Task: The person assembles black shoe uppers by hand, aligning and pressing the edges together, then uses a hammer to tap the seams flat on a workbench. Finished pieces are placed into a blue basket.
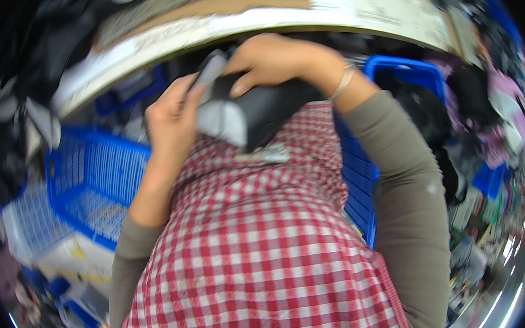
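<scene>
Black-and-grey piece (pixel 273 109), motion-blurred, material uncertain; held up in front of the person's waist, just short of the table (pixel 385 16) edge. Pale grey part faces left, black part spreads right. Left hand (pixel 171 110) closed on the piece's left side, thumb and fingers pinching its grey edge. Right hand (pixel 270 60) bent over the top from the right, fingers curled, thumb pressed on the dark face; exact fingertip contact lost in blur. Pale bracelet (pixel 344 82) on right wrist. Behind the piece, red-and-white checked apron (pixel 268 244); olive-grey sleeves (pixel 407 200) pushed up both forearms. Blue basket (pixel 97 151) with slatted walls beside the left forearm. Second blue basket (pixel 406 63) beyond the right forearm, dark items (pixel 415 108) heaped inside. Farther right, lilac cloth (pixel 516 110). Upper left, dark pieces (pixel 62 43) massed near the table's end.
</scene>
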The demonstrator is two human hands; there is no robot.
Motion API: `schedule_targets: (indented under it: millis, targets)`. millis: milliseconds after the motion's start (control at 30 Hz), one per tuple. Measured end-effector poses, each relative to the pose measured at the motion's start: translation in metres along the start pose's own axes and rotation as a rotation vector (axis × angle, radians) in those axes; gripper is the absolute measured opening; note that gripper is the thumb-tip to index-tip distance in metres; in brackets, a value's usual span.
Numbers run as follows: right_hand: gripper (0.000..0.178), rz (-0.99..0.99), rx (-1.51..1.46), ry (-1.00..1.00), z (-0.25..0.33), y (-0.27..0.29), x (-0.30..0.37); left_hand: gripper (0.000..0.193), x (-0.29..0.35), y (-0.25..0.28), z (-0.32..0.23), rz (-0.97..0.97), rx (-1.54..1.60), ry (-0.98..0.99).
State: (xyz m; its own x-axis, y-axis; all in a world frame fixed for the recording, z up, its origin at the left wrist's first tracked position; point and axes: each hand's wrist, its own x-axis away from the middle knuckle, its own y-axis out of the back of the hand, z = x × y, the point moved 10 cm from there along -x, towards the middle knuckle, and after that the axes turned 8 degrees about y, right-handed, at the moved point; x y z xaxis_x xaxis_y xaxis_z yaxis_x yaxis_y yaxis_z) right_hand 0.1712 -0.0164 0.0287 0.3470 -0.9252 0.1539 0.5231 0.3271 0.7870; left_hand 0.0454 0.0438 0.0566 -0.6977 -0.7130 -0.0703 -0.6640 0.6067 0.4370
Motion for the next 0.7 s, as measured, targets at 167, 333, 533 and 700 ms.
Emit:
schedule_targets:
  millis: [167,333,533,700]
  targets:
    - [0.037,0.121,-0.425,0.045,-0.019,-0.026,-0.004,0.025,0.055,-0.010,-0.024,0.038,-0.260,-0.631]
    - [0.041,0.154,-0.390,-0.103,-0.032,-0.052,0.009,0.017,0.085,-0.042,-0.015,0.445,-0.375,-0.747]
    - [0.038,0.092,-0.368,-0.152,-0.036,-0.038,0.025,0.031,0.070,-0.065,0.019,0.919,0.049,-0.226]
    - [0.036,0.032,-0.511,-0.196,-0.044,-0.029,0.044,0.036,0.074,-0.082,-0.005,0.726,-0.415,-0.535]
